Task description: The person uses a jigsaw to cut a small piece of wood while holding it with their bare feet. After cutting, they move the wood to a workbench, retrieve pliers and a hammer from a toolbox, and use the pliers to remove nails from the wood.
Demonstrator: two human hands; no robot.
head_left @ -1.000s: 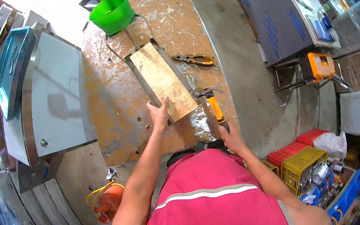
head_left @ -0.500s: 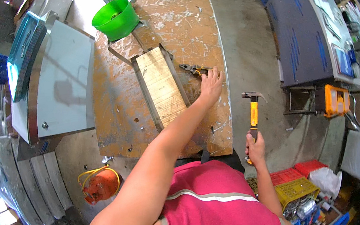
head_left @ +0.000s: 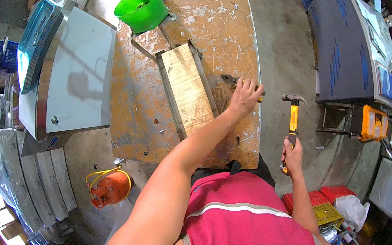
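My left hand (head_left: 246, 97) reaches over the right side of the workbench, its fingers curled over a pair of pliers (head_left: 228, 78) with yellow-and-black handles. The dark jaws point left past the fingers; most of the handles are hidden under the hand. My right hand (head_left: 292, 153) grips a claw hammer (head_left: 294, 116) by its black-and-yellow handle, head up, off the bench's right edge. Left of the pliers lies a long wooden board (head_left: 187, 88) set in a metal frame (head_left: 171, 96). My left forearm covers the board's near end.
A green bowl (head_left: 143, 14) stands on a metal stand beyond the board on the scratched bench (head_left: 138, 105). A pale-panelled cabinet (head_left: 81, 73) is at left, an orange gas cylinder (head_left: 111, 188) below it. A grey cabinet (head_left: 337, 37), orange case (head_left: 373, 122) and crates (head_left: 326, 214) are at right.
The pliers have turned and shifted right and a little nearer under my left hand, which has closed over their handles. The hammer stays upright in my right hand. The whole view has shifted slightly.
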